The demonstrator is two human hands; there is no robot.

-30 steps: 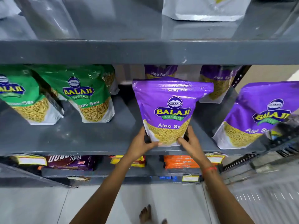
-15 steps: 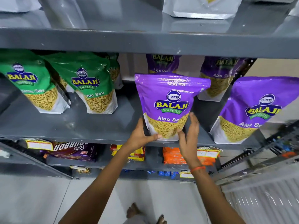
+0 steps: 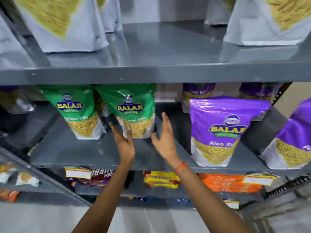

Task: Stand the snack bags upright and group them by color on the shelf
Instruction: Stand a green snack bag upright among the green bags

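On the grey middle shelf (image 3: 87,153) two green Balaji bags stand tilted, one at the left (image 3: 76,111) and one at centre (image 3: 133,111). My left hand (image 3: 123,140) touches the lower left corner of the centre green bag, fingers spread. Just right of that bag's base, my right hand (image 3: 164,140) is held up with its fingers apart and nothing in it. A purple Aloo Sev bag (image 3: 220,130) stands upright to the right, free of both hands. Another purple bag (image 3: 292,140) leans at the far right, and two more purple bags (image 3: 197,93) stand behind.
The shelf above (image 3: 159,74) carries silver-bottomed bags (image 3: 67,26). The lower shelf holds orange packets (image 3: 228,182), yellow packets (image 3: 161,179) and a dark packet (image 3: 99,177), with price tags on the edge. A black rack (image 3: 286,185) is at the lower right.
Both hands have let go of the purple bag, which now stands alone, and moved left to the centre green bag. The view has swung left and up.
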